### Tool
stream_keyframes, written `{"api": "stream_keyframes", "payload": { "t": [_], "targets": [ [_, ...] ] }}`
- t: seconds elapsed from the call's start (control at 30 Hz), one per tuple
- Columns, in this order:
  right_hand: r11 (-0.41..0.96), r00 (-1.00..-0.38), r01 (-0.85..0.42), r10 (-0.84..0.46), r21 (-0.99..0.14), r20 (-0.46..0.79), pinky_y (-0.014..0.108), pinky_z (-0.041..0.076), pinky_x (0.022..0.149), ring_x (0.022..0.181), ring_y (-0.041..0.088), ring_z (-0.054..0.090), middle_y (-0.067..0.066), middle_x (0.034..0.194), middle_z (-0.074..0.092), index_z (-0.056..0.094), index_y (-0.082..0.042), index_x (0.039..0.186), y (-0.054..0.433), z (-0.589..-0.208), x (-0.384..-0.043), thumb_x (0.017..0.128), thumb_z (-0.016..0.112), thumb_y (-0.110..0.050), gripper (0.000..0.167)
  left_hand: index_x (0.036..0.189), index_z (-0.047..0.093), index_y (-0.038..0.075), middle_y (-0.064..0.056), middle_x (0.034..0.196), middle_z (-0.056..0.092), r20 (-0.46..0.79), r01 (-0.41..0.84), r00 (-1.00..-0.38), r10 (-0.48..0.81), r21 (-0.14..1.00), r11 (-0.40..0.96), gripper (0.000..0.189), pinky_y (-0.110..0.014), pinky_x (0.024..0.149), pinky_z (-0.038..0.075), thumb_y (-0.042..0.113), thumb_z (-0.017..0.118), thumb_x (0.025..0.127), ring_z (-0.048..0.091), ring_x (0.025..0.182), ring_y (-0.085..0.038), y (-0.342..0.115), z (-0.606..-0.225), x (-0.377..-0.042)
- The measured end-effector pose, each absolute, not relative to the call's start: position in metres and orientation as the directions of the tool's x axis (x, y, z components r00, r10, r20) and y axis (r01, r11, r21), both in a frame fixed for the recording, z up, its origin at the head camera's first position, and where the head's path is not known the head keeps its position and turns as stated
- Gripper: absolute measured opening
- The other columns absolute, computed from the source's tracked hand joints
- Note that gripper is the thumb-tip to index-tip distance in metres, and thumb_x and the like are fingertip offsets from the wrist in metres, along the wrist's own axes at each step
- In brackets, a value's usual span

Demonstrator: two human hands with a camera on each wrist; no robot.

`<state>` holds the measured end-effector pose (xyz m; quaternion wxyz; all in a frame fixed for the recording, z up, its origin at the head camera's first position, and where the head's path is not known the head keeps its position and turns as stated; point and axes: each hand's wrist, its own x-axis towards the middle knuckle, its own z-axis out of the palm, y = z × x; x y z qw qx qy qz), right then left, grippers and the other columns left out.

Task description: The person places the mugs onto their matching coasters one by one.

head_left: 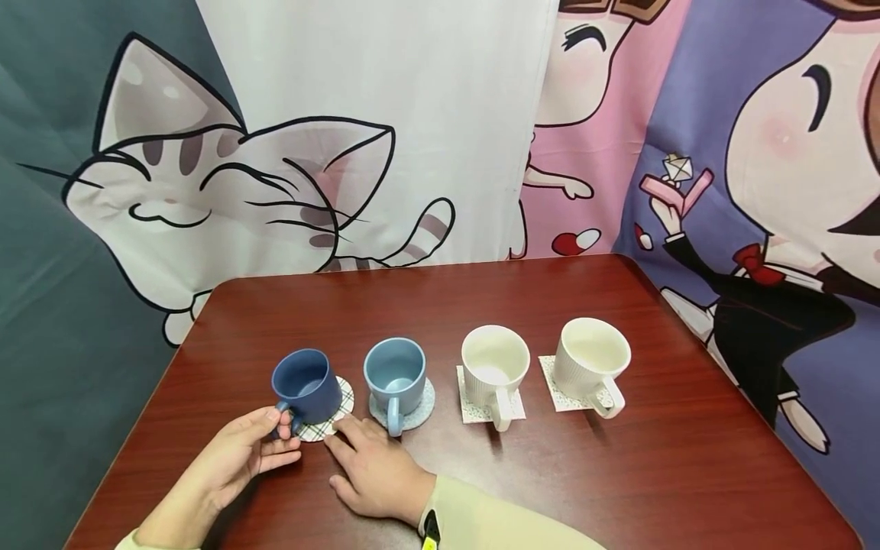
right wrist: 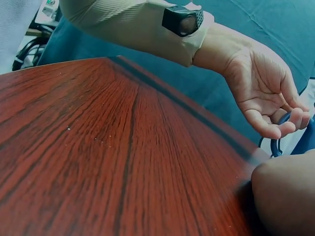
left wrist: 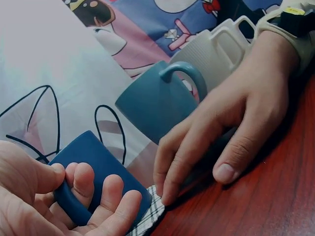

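Observation:
A dark blue mug [head_left: 307, 387] stands partly off a round checked coaster [head_left: 321, 430], toward its left side. My left hand [head_left: 237, 455] pinches the mug's handle between thumb and forefinger, its other fingers spread below; the left wrist view shows this grip on the handle [left wrist: 71, 204] closely. My right hand [head_left: 381, 472] lies palm down on the table with its fingertips at the coaster's near right edge. In the right wrist view only part of the right hand [right wrist: 288, 191] shows, and its fingertips are out of sight.
A light blue mug [head_left: 395, 378] stands on a round grey-blue coaster [head_left: 424, 410] just beyond my right hand. Two white ribbed mugs [head_left: 493, 367] stand farther right on square coasters [head_left: 471, 409]. The reddish wooden table [head_left: 660, 473] meets a cartoon-printed curtain [head_left: 440, 114] at the back.

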<state>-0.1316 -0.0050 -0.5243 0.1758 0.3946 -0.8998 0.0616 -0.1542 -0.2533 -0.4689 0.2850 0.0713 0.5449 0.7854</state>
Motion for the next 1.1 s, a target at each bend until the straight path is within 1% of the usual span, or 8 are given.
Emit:
{"api": "stream_keyframes", "payload": {
  "t": [0.37,0.43,0.5,0.6,0.67,0.8,0.9,1.1],
  "targets": [
    [0.688,-0.639,-0.726,-0.676,0.003,0.366,0.032,0.042,0.107,0.118,0.018,0.055,0.004,0.135,0.052,0.062,-0.014,0.136,-0.002,-0.524,-0.131,0.091,0.064,-0.044,0.054,0.102,0.065,0.014,0.004,0.095,0.063,-0.259,-0.344,-0.862,0.437,0.931,-0.126,0.029,-0.042,0.085,0.059,0.023,0.039,0.111,0.071,0.092,-0.016,-0.242,-0.468,-0.152],
    [0.705,-0.667,-0.707,-0.640,-0.055,0.382,0.029,0.045,0.103,0.116,0.017,0.057,0.003,0.133,0.053,0.063,-0.013,0.134,-0.001,-0.524,-0.130,0.091,0.065,-0.041,0.051,0.104,0.065,0.009,0.000,0.098,0.064,-0.288,-0.307,-0.889,0.355,0.952,0.003,0.029,-0.040,0.081,0.060,0.025,0.041,0.111,0.072,0.091,-0.017,-0.238,-0.465,-0.150],
    [0.731,-0.710,-0.670,-0.579,-0.129,0.402,0.027,0.048,0.100,0.114,0.016,0.059,0.002,0.131,0.054,0.062,-0.012,0.132,-0.002,-0.524,-0.129,0.092,0.065,-0.036,0.047,0.108,0.065,0.005,-0.007,0.103,0.064,-0.233,-0.167,-0.941,0.247,0.951,0.260,0.030,-0.039,0.079,0.060,0.028,0.046,0.109,0.071,0.091,-0.019,-0.235,-0.462,-0.149],
    [0.757,-0.761,-0.606,-0.462,-0.245,0.456,0.026,0.050,0.097,0.115,0.016,0.060,0.004,0.128,0.056,0.056,-0.007,0.135,-0.008,-0.524,-0.129,0.091,0.067,-0.028,0.050,0.121,0.060,0.002,-0.020,0.119,0.057,-0.071,0.005,-0.993,0.094,0.771,0.637,0.038,-0.047,0.081,0.054,0.036,0.048,0.108,0.064,0.103,-0.029,-0.234,-0.459,-0.147],
    [0.758,-0.781,-0.573,-0.391,-0.310,0.487,0.028,0.050,0.100,0.117,0.018,0.060,0.008,0.129,0.055,0.049,-0.002,0.140,-0.016,-0.523,-0.131,0.089,0.069,-0.024,0.058,0.132,0.055,0.003,-0.024,0.128,0.048,0.058,0.079,-0.997,0.054,0.699,0.711,0.042,-0.041,0.082,0.051,0.036,0.043,0.109,0.058,0.107,-0.030,-0.235,-0.461,-0.149],
    [0.752,-0.829,-0.489,-0.243,-0.442,0.504,0.031,0.049,0.101,0.121,0.021,0.057,0.012,0.134,0.052,0.038,0.002,0.148,-0.042,-0.522,-0.141,0.088,0.072,-0.025,0.074,0.153,0.031,0.001,-0.013,0.141,0.039,0.162,0.192,-0.979,0.124,0.937,0.290,0.050,-0.022,0.091,0.044,0.029,0.021,0.113,0.054,0.118,-0.016,-0.236,-0.479,-0.161],
    [0.753,-0.877,-0.395,-0.138,-0.527,0.460,0.032,0.050,0.099,0.120,0.019,0.056,0.010,0.134,0.051,0.038,-0.002,0.149,-0.058,-0.522,-0.150,0.090,0.072,-0.032,0.075,0.158,0.020,0.000,0.002,0.148,0.042,0.249,0.237,-0.945,0.209,0.968,-0.081,0.054,-0.016,0.100,0.037,0.028,0.010,0.112,0.048,0.130,-0.007,-0.235,-0.497,-0.171],
    [0.765,-0.905,-0.328,-0.086,-0.554,0.417,0.030,0.049,0.099,0.114,0.017,0.058,0.006,0.126,0.053,0.039,-0.008,0.148,-0.062,-0.524,-0.163,0.089,0.076,-0.039,0.076,0.161,0.012,0.001,0.012,0.154,0.037,0.295,0.255,-0.923,0.247,0.950,-0.180,0.056,-0.014,0.105,0.032,0.027,0.007,0.112,0.036,0.139,-0.001,-0.227,-0.512,-0.175]
  ]
}}
